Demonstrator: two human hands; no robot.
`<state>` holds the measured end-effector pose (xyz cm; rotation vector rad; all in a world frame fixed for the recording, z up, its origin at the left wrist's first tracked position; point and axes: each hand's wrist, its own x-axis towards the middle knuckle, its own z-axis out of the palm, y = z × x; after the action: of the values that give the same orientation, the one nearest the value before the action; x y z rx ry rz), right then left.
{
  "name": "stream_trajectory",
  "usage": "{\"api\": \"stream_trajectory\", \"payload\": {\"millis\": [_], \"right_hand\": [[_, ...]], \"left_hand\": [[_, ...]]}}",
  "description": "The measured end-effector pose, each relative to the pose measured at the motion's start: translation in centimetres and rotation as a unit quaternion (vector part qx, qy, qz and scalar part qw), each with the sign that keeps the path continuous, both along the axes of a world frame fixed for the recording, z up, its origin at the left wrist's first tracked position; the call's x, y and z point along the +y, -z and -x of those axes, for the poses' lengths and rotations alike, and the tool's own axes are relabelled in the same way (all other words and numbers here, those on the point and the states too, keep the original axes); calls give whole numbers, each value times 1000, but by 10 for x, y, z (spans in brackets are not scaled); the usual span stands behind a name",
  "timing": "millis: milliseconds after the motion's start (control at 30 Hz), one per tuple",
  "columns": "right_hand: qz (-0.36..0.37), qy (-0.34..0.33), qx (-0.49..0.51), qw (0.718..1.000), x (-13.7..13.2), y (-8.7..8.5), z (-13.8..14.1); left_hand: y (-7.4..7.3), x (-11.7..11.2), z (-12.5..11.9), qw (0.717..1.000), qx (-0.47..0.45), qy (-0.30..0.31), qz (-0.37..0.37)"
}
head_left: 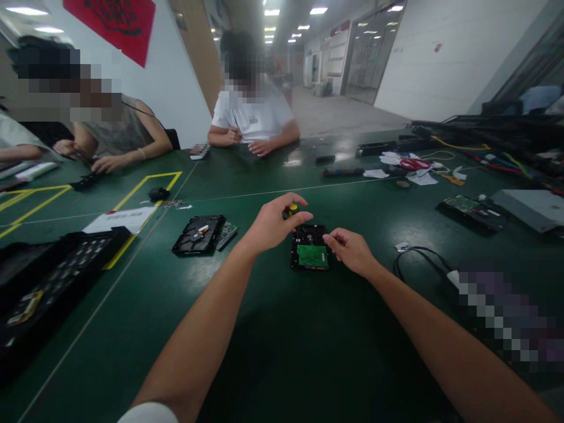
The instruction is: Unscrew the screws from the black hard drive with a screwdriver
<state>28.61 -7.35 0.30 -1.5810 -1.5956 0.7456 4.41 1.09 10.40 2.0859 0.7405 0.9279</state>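
Note:
A hard drive (pixel 310 252) lies on the green table with its green circuit board facing up. Over its far left corner is my left hand (pixel 278 220), thumb and forefinger curved and apart. Between those fingers shows a small yellow-and-black object (pixel 293 209), partly hidden; it seems to be behind the hand, not gripped. At the drive's right edge, my right hand (pixel 350 249) has its fingertips pinched together. Whatever they hold, if anything, is too small to tell. To the left lies another hard drive (pixel 199 235), with a loose circuit board (pixel 228 235) against its side.
Black trays (pixel 66 282) stand at the left by a paper sheet (pixel 118 220). On the right are another drive (pixel 471 212), a grey metal box (pixel 531 205), a black cable (pixel 420 249) and heaped wires (pixel 493 153). Two people (pixel 253 111) (pixel 118 135) sit across the table.

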Motion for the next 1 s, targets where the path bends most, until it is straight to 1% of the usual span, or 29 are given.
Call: {"api": "stream_trajectory", "payload": {"millis": [67, 200, 267, 367, 500, 567, 633, 833, 1000], "right_hand": [[-4, -6, -19, 1000, -2, 0, 2], [-12, -30, -17, 999, -1, 3, 1], [-1, -48, -14, 999, 0, 4, 0], [15, -69, -7, 997, 0, 3, -2], [26, -100, -2, 995, -2, 0, -4], [29, -109, -1, 994, -2, -1, -4], [29, -112, -6, 993, -3, -2, -4], [29, -124, -52, 990, -4, -5, -3], [41, -137, -50, 988, -4, -7, -5]], "left_hand": [[1, 0, 0, 1000, 1, 4, 2], [2, 2, 0, 1000, 3, -8, 18], [3, 2, -1, 999, -2, 7, 35], [3, 2, -2, 997, -25, 17, 70], [1, -1, -3, 987, -76, 21, 142], [1, -1, -2, 983, -85, 33, 157], [0, 0, 0, 986, -71, 41, 148], [2, 3, 1, 998, -6, 27, 51], [1, 2, 1, 999, 1, 19, 39]]}}
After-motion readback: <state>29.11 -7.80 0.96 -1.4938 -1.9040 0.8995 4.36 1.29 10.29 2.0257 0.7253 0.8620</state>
